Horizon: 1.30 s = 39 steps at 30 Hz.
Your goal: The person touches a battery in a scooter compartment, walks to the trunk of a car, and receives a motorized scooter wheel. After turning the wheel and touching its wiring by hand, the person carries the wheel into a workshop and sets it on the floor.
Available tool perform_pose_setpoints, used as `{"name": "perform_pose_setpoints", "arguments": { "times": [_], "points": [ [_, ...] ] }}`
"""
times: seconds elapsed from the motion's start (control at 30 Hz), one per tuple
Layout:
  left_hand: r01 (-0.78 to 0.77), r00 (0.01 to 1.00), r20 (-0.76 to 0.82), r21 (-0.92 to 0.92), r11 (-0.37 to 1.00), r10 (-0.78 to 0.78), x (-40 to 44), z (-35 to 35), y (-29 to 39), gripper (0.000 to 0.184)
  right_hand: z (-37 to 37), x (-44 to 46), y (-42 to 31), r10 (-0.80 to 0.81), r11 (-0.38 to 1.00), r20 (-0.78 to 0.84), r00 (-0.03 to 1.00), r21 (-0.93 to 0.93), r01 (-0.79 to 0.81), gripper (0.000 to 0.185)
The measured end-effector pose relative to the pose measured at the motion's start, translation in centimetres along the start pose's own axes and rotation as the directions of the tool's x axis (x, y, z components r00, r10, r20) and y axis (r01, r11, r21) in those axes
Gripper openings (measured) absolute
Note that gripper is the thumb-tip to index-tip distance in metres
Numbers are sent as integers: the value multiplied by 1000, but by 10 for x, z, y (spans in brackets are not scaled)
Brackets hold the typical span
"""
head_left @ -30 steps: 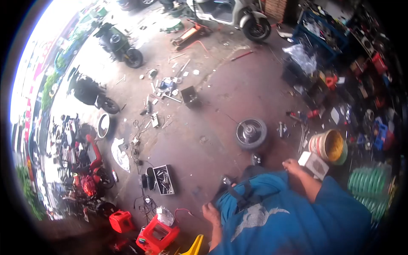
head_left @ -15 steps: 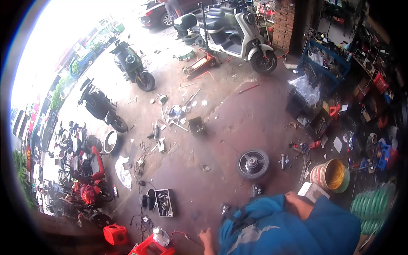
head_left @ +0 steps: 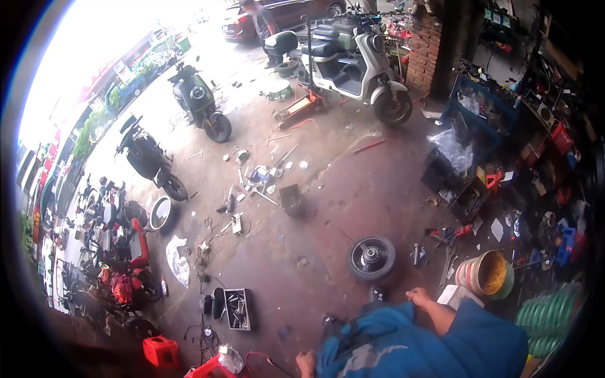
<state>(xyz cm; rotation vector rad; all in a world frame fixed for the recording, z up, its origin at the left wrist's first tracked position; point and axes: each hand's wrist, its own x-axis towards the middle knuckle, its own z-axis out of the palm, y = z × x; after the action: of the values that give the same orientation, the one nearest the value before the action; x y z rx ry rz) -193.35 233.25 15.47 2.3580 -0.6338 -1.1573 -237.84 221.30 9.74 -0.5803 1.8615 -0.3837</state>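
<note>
My left hand (head_left: 306,363) hangs low beside the blue shirt (head_left: 384,340), fingers loosely curled, with no object visible in it. My right hand (head_left: 418,296) is out in front of my body, its fingers slightly apart and nothing seen in them. Forward of that hand, a wheel with a black tire (head_left: 372,258) lies flat on the floor, hub upward. Close to the wheel's right side stands a small metal cylindrical part (head_left: 416,253). Neither hand touches the wheel. My shoe (head_left: 377,293) shows just below it.
A tray of tools (head_left: 237,309) lies left, near a red stool (head_left: 211,367). A bucket (head_left: 482,274) and green coiled hose (head_left: 548,309) are on the right. Scooters (head_left: 359,72), scattered parts (head_left: 258,176) and a cardboard box (head_left: 291,200) occupy the floor ahead. A person (head_left: 261,25) stands far back.
My right hand has come forward from beside my body and is now fully visible. My left hand has dropped slightly lower. The view has shifted a little; the far person now stands more upright.
</note>
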Motion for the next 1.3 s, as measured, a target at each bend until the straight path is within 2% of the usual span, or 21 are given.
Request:
{"name": "perform_pose_setpoints", "arguments": {
  "times": [0.07,0.1,0.2,0.33,0.37,0.4,0.43,0.5,0.53,0.57,0.6,0.67,0.73,0.77,0.8,0.87,1.0,1.07,1.17,1.27,1.3],
  "points": [
    [39,999,-15,-29,999,-40,5,0,3,31,-1,-2,13,-19,993,-29,999,-115,15,36],
    [31,1000,2,-81,996,-31,-1,-2,13,24,-3,-3,22,8,994,-25,1000,-107,-10,39],
    [6,1000,-13,-47,999,-6,12,11,-11,29,-11,-14,27,60,978,-30,998,-198,-65,39],
    [-89,996,2,106,990,89,30,17,-46,32,-17,-14,42,79,981,-32,996,-173,-83,39],
    [-111,994,13,185,977,110,18,8,-30,34,-20,-21,42,-24,924,3,1000,-382,23,38],
    [-132,991,26,263,956,130,10,-1,-21,35,-25,-32,41,-116,813,58,992,-568,128,38],
    [-133,987,125,294,947,100,6,-10,-40,40,-31,-46,40,-193,656,130,973,-720,226,37],
    [-142,948,319,350,926,24,0,-26,-92,62,-48,-86,35,-113,498,370,922,-782,375,36],
    [-123,937,349,346,930,-6,-7,-29,-95,62,-49,-107,29,86,442,370,925,-846,297,38],
    [-103,934,357,329,939,-23,-11,-27,-81,61,-62,-142,1,98,514,532,841,-751,415,39],
    [-80,932,361,305,949,-37,-17,-29,-61,60,-64,-155,4,155,520,570,807,-742,424,42],
    [-56,933,357,268,962,-45,-27,-31,-40,59,-58,-156,45,85,677,622,779,-609,413,41],
    [-44,934,355,228,973,-41,-35,-33,-30,58,-55,-163,57,56,839,652,756,-441,318,37],
    [-43,934,356,207,977,-34,-39,-33,-24,58,-54,-168,60,42,900,665,746,-349,260,36],
    [-41,933,358,183,982,-28,-43,-36,-21,57,-44,-185,43,82,990,488,869,-143,-13,33],
    [-42,926,377,152,988,-19,-57,-41,-22,56,-40,-213,15,174,971,330,928,98,-217,32],
    [1,901,430,124,992,-54,-93,-63,-16,53,-38,-203,37,115,987,472,874,42,-153,32],
    [21,891,448,115,993,-71,-103,-70,-14,52,-40,-209,16,118,987,429,896,-148,-59,32],
    [55,874,476,109,992,-101,-121,-84,-15,50,-47,-227,-7,181,952,455,872,-303,-39,33],
    [99,855,499,108,989,-140,-136,-94,-16,49,-63,-241,-13,205,885,597,775,-452,114,36],
    [113,849,505,110,987,-154,-139,-97,-15,48,-68,-246,-21,274,857,611,743,-505,99,37]
  ]
}}
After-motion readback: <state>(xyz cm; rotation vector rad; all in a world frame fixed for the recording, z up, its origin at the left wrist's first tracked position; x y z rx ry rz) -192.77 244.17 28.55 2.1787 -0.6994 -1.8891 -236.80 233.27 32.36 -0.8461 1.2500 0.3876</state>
